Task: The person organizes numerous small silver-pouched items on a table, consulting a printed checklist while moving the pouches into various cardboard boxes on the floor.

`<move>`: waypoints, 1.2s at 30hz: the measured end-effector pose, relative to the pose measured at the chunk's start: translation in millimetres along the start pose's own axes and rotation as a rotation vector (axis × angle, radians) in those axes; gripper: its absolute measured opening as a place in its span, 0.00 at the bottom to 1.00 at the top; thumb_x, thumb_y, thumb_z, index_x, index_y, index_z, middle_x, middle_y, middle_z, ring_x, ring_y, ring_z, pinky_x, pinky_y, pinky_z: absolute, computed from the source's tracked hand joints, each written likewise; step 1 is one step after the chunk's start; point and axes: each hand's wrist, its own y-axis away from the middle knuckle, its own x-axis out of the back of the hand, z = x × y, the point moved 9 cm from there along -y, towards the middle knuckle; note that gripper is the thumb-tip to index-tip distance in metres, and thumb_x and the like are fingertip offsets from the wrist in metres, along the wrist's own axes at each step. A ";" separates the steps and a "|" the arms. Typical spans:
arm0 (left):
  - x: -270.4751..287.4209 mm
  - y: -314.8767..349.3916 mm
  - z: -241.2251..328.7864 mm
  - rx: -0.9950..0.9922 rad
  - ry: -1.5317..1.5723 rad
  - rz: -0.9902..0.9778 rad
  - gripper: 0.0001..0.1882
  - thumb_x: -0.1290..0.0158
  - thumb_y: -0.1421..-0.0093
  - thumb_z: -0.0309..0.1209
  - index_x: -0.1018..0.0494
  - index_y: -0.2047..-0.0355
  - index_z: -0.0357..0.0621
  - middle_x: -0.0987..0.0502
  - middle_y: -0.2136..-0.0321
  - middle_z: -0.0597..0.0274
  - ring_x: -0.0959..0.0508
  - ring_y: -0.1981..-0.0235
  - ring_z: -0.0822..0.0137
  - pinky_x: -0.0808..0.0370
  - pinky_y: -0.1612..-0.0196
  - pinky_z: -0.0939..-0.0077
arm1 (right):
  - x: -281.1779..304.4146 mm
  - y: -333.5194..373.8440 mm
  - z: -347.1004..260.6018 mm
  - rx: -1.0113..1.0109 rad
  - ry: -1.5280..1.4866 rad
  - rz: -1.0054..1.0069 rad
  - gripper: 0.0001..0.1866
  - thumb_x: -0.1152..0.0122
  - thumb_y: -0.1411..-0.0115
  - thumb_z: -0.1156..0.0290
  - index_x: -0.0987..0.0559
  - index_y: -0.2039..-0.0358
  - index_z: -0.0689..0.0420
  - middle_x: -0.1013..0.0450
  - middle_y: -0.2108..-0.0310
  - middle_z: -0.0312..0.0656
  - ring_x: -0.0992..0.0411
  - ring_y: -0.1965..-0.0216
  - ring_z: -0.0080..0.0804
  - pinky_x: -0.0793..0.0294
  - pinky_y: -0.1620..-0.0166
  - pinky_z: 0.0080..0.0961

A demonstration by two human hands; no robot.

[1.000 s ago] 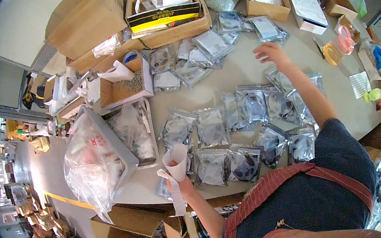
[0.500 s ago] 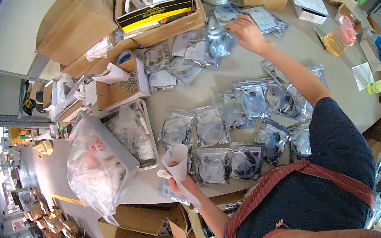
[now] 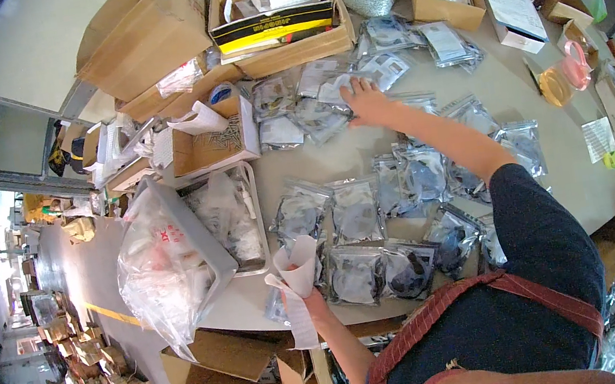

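Observation:
Low at the table's near edge, my left hand (image 3: 309, 302) is closed around a curled strip of white paper (image 3: 302, 334), whose loose end hangs down. My right hand (image 3: 370, 103) reaches to the back of the table, fingers apart, over a group of flat zip bags (image 3: 320, 115). Its fingertips are at a white paper insert on one bag, and I cannot tell if they press on it. Just beyond the hand lies a silvery clear bag (image 3: 384, 69). Rows of similar bags with dark coiled parts, such as one near bag (image 3: 356, 274), cover the middle.
At the left stand a grey tray (image 3: 255, 223) of clear plastic bags and a tilted grey bin (image 3: 207, 233) draped in plastic. Behind are a small carton (image 3: 248, 133) of screws and a larger carton (image 3: 344, 33). A pink tape dispenser (image 3: 577, 66) stands at the right.
My right hand has let go of the silvery bag, which now lies at the back, and moved left and nearer over other bags. My left hand keeps the paper strip. The view has shifted slightly.

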 end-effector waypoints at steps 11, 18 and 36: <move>65.8 -11.6 -51.2 0.039 -0.105 -0.040 0.20 0.53 0.32 0.32 0.33 0.46 0.29 0.28 0.48 0.45 0.24 0.48 0.53 0.27 0.40 0.56 | 82.7 -8.9 -33.2 0.439 0.045 -0.169 0.08 0.40 0.55 0.73 0.19 0.71 0.54 0.24 0.72 0.43 0.23 0.65 0.44 0.23 0.59 0.42; 66.5 7.1 -43.4 0.005 0.200 0.058 0.22 0.53 0.33 0.34 0.34 0.46 0.27 0.27 0.48 0.45 0.25 0.47 0.51 0.28 0.39 0.55 | -6.8 -24.4 -40.3 0.209 -0.076 -0.268 0.12 0.38 0.46 0.69 0.22 0.61 0.57 0.26 0.60 0.42 0.27 0.53 0.44 0.27 0.48 0.45; 25.6 26.9 1.4 -0.247 -0.080 0.046 0.13 0.45 0.38 0.19 0.27 0.52 0.27 0.22 0.56 0.51 0.21 0.56 0.60 0.22 0.50 0.64 | -31.4 60.0 -42.4 0.364 -0.771 -0.233 0.21 0.45 0.49 0.80 0.19 0.54 0.53 0.22 0.52 0.42 0.29 0.43 0.49 0.27 0.44 0.42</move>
